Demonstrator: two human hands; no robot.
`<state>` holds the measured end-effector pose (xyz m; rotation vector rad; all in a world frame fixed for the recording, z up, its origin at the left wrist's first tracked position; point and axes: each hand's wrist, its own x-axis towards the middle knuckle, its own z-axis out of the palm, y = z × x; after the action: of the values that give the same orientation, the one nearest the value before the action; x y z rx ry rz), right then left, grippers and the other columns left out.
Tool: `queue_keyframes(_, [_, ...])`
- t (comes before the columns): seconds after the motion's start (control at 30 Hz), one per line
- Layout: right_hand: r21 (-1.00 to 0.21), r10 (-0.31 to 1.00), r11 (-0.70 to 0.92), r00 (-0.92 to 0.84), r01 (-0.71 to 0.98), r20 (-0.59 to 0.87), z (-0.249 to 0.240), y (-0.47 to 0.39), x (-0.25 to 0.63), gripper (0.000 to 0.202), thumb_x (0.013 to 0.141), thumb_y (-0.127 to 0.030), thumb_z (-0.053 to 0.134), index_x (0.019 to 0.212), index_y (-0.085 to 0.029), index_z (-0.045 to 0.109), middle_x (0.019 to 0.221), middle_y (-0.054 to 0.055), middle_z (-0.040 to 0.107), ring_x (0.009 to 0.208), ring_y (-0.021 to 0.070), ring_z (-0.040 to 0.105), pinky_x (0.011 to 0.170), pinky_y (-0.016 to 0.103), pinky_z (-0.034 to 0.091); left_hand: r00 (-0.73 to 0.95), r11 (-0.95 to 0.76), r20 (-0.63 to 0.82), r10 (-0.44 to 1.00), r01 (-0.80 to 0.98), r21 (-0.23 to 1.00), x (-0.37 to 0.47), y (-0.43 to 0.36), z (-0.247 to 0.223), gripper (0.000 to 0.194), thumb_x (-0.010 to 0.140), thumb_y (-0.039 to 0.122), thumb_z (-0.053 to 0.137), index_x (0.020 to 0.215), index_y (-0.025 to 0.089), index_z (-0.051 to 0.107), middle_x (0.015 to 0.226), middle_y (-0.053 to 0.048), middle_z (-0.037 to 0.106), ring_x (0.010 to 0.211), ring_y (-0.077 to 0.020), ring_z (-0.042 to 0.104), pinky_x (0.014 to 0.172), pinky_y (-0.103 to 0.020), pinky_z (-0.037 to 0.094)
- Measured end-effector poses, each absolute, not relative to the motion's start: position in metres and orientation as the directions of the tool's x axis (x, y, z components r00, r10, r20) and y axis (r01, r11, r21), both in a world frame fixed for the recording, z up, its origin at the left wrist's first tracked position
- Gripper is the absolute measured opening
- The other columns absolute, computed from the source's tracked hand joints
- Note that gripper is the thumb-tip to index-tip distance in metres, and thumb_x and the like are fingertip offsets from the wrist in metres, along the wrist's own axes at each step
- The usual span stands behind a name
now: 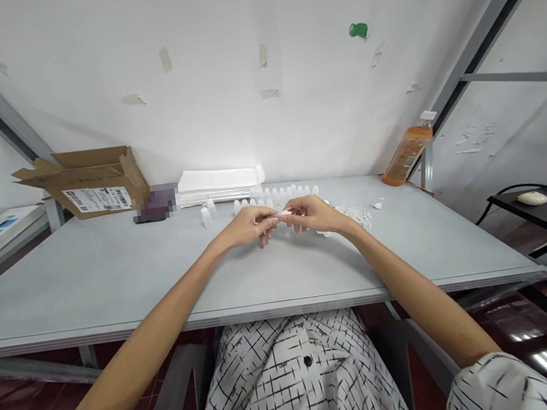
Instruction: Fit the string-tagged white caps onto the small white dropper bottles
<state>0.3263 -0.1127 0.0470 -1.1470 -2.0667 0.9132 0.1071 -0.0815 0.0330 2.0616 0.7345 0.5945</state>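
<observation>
Whitish wall (322, 118) across upper frame; gray tabletop (111, 273) below. Cardboard box (93, 178) at left, orange bottle (407, 155) at right. Left hand (250, 225) and right hand (315, 213) at center, curled, fingertips nearly closed. Small white containers (282, 194) just beyond. Held between both pinches: tiny white piece (284, 213), exact shape unclear.

The shipping label (97, 199) on the cardboard box (93, 178), at the far left corner of the table, carries print and barcodes too small to read. The word "LUCKY" appears, small and in part unclear, on my patterned shirt (296, 377). The bottle label (404, 155) is illegible.
</observation>
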Motion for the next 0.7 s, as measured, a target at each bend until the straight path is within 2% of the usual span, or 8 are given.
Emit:
queue_keyframes(0.1, [-0.783,0.872,0.402,-0.460,0.475,0.169,0.0478,-0.1129,0.3269,0.047,0.083,-0.061,0.067,0.082,-0.014,0.067,0.066,0.004,0.064,0.059,0.0149,0.062,0.050,0.024,0.047,0.714,-0.459,0.125,0.689,0.296,0.838,0.1069,-0.0802,0.0307,0.025,0.095,0.032,0.054,0.091,0.011,0.067,0.067,-0.001,0.062,0.050,-0.0095,0.062,0.055,-0.023,0.051])
queue_keyframes(0.3, [-0.754,0.852,0.424,-0.504,0.502,0.143,0.0431,-0.1090,0.3321,0.048,0.087,-0.059,0.064,0.070,-0.015,0.065,0.064,0.005,0.067,0.054,0.0120,0.056,0.054,0.025,0.043,0.713,-0.486,0.126,0.690,0.327,0.810,0.1098,-0.0829,0.0282,0.026,0.095,0.033,0.055,0.095,0.013,0.071,0.071,0.000,0.062,0.052,-0.0088,0.061,0.057,-0.023,0.051])
queue_keyframes(0.43, [-0.770,0.858,0.403,-0.497,0.495,0.130,0.0423,-0.1086,0.3324,0.053,0.088,-0.061,0.060,0.062,-0.015,0.061,0.055,0.003,0.061,0.052,0.0117,0.053,0.055,0.026,0.042,0.692,-0.522,0.174,0.701,0.331,0.786,0.1111,-0.0856,0.0297,0.028,0.093,0.038,0.058,0.100,0.014,0.072,0.079,-0.002,0.064,0.056,-0.0097,0.061,0.058,-0.024,0.052])
queue_keyframes(0.7, [-0.755,0.872,0.422,-0.454,0.503,0.185,0.0456,-0.1098,0.3315,0.047,0.085,-0.061,0.064,0.072,-0.015,0.067,0.063,0.003,0.061,0.057,0.0135,0.058,0.052,0.025,0.042,0.728,-0.424,0.094,0.679,0.285,0.860,0.1106,-0.0819,0.0276,0.027,0.095,0.036,0.055,0.088,0.013,0.065,0.068,-0.002,0.063,0.056,-0.0115,0.064,0.057,-0.023,0.054])
